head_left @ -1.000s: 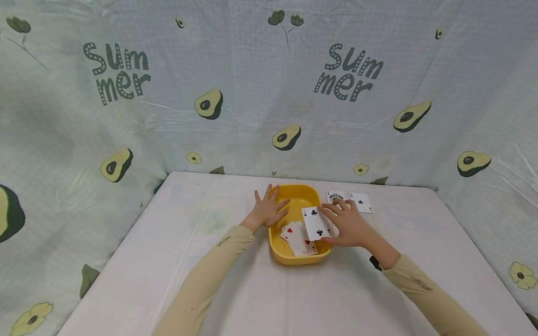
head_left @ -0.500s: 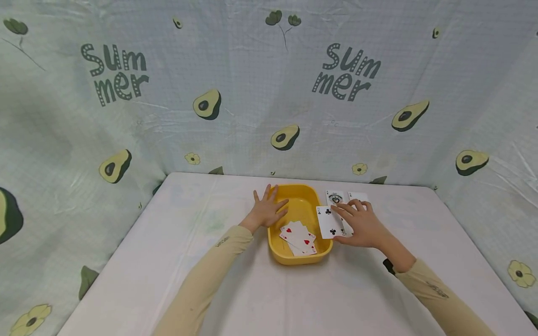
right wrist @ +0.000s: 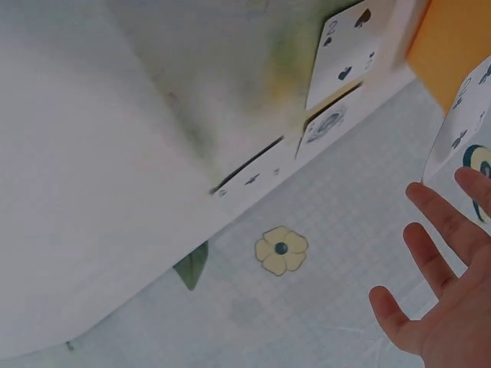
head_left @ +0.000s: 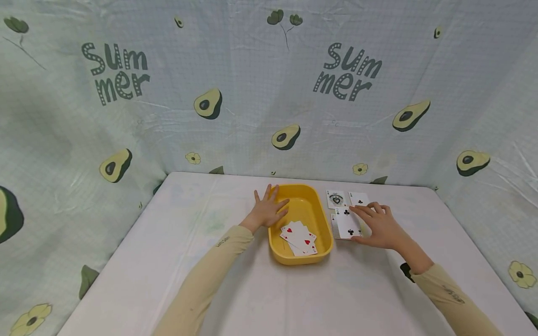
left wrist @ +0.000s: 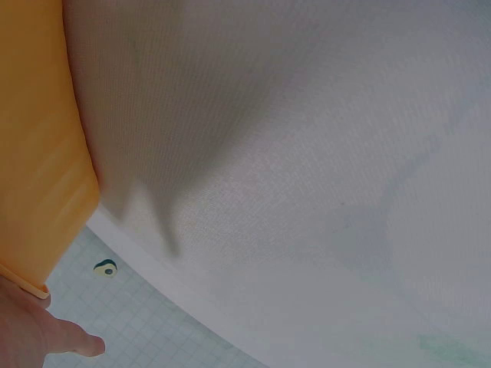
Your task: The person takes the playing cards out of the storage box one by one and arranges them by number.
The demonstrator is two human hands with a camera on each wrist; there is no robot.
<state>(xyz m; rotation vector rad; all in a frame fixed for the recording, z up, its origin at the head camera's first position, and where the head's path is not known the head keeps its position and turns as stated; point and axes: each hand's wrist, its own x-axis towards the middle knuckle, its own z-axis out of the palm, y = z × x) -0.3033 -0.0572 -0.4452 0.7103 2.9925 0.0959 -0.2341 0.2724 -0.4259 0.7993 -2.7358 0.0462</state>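
Note:
My right hand (head_left: 378,228) pinches a two of clubs (head_left: 348,222) by its right edge, between thumb and fingers. In the right wrist view this held card (right wrist: 464,115) is up off the table. It overlaps a two of spades (head_left: 334,226) lying on the table right of the yellow tray (head_left: 275,256); the right wrist view shows that two of spades (right wrist: 345,50) more fully. Behind are an ace of spades (head_left: 336,199) and an ace of clubs (head_left: 358,198). My left hand (head_left: 265,211) rests, fingers spread, on the tray's left rim. Several red-suited cards (head_left: 298,238) lie overlapped inside the tray.
A white cloth-covered table (head_left: 201,280) carries everything. Behind it hangs a patterned sheet (head_left: 244,154) with avocados and "summer" lettering, meeting the table's back edge.
My right hand has carried the two of clubs rightward, from over the tray to above the two of spades. The tray's red cards are now uncovered. My left hand has stayed put.

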